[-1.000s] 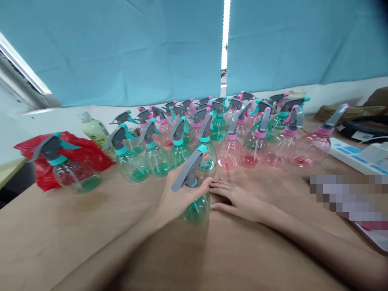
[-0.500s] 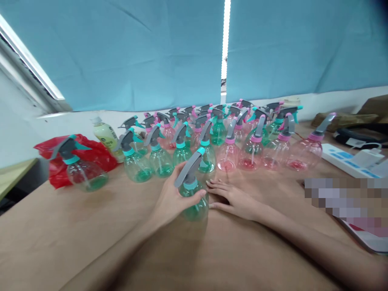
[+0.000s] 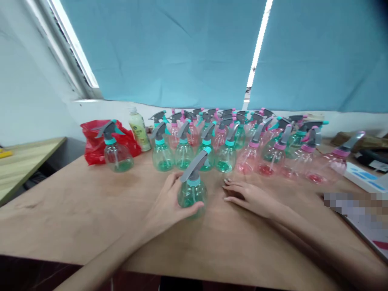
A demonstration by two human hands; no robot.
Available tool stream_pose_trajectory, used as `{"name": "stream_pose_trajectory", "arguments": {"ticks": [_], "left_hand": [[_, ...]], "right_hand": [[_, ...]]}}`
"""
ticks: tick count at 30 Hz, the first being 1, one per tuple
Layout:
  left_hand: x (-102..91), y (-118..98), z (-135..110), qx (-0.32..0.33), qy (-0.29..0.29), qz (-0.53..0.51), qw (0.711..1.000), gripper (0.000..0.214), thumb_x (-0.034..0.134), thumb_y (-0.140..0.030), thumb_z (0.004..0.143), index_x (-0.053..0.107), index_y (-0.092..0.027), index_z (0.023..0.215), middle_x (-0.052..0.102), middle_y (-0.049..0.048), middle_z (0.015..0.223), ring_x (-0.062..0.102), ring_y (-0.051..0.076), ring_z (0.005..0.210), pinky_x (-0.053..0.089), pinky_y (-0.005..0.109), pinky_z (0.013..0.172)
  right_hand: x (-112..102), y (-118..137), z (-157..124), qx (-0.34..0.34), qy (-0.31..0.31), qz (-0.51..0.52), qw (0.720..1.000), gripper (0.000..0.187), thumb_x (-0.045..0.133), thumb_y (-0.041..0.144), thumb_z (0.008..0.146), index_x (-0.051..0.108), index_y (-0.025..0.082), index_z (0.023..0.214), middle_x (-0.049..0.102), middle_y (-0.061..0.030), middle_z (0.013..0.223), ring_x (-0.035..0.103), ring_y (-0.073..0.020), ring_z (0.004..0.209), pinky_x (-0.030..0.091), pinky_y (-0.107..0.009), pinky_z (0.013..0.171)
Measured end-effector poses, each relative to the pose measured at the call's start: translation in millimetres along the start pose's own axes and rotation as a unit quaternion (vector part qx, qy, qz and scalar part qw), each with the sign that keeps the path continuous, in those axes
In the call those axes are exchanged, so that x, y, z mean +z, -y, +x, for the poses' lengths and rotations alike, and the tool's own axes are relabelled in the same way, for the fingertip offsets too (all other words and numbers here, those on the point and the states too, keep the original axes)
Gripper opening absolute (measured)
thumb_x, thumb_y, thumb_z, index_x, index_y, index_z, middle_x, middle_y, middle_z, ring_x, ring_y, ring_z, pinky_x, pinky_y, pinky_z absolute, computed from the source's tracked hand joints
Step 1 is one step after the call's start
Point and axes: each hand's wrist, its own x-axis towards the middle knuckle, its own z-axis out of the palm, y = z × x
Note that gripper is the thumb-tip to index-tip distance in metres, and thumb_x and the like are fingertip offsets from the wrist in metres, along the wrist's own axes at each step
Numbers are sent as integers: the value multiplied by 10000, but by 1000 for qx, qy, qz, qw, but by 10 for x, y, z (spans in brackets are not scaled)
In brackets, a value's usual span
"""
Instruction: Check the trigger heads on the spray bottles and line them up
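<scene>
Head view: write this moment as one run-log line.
left hand: gripping green spray bottle, upright on table | right hand: flat on table, apart from bottle | behind: green and pink bottle rows

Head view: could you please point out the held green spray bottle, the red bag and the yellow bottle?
green spray bottle (image 3: 194, 194): head view, clear body.
red bag (image 3: 90, 146): head view, left side.
yellow bottle (image 3: 139, 131): head view, its body.

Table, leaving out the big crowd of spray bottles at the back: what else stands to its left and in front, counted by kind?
Green spray bottles: 2, the held bottle in the left hand and the lone bottle at the left
Red bag: 1
Pale drink bottle: 1
Total: 4
</scene>
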Motion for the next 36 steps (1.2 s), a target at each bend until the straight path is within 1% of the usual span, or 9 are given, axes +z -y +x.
{"name": "stream_pose_trajectory", "arguments": {"ticks": [4,8,13,15,18,24,30,33,36], "left_hand": [[-319,401,-241,-3,-50,58,997,634,644,-582,763,514,-192,1245,529,139,1238,548,311,1145,477,476,966],[-584,858,-371,-71,-72,63,993,657,653,-642,716,561,-212,1204,595,104,1177,584,314,1086,479,485,951],[-731,1388,-296,-119,-143,7,983,684,662,-609,731,492,-205,1255,621,105,1207,599,299,1104,482,473,943],[-755,1519,-218,-129,-150,2,980,689,667,-608,728,492,-183,1240,624,120,1212,598,300,1115,486,466,941],[-790,1589,-100,-139,-139,60,979,696,634,-627,756,513,-140,1238,633,145,1165,589,319,1099,486,472,926],[-865,1490,45,-106,-153,243,952,629,647,-603,761,613,-127,1171,573,159,1086,515,341,1041,449,479,940],[-908,1443,162,-130,-125,254,950,588,651,-564,774,628,-126,1165,537,174,1080,472,351,1025,426,508,911],[-927,1446,219,-137,-111,262,949,552,648,-552,781,649,-115,1118,537,180,1044,463,355,1009,424,500,898],[-941,1434,263,-136,-105,287,942,568,627,-559,794,635,-109,1141,539,187,1035,471,366,1000,422,505,891]], "right_hand": [[-134,263,236,8,-14,-10,1000,396,478,486,927,638,257,1208,672,-70,1211,634,-289,1086,503,-485,915],[-234,707,615,-21,-69,17,997,373,511,467,915,626,279,1215,671,-63,1203,651,-275,1050,519,-455,878],[-196,1161,1200,-27,-131,55,989,455,542,462,905,562,221,1290,653,-95,1220,686,-228,896,514,-420,863],[-135,1259,1420,-11,-154,48,987,500,560,447,896,535,180,1318,626,-126,1265,677,-246,937,494,-431,893],[-42,1346,1685,14,-165,45,985,563,582,440,880,492,155,1357,599,-156,1301,650,-286,1027,483,-443,905],[30,1432,1984,53,-155,31,986,727,584,500,853,383,107,1430,599,-205,1281,582,-361,1145,464,-469,909],[44,1481,2164,99,-127,44,986,904,592,616,794,286,95,1466,608,-225,1251,606,-382,1098,494,-441,809],[61,1508,2230,121,-122,46,984,1001,585,664,772,209,75,1489,657,-220,1149,637,-374,1036,500,-420,755],[64,1535,2276,135,-115,32,984,998,595,638,786,187,57,1487,699,-189,1005,659,-354,986,495,-406,745]]}}
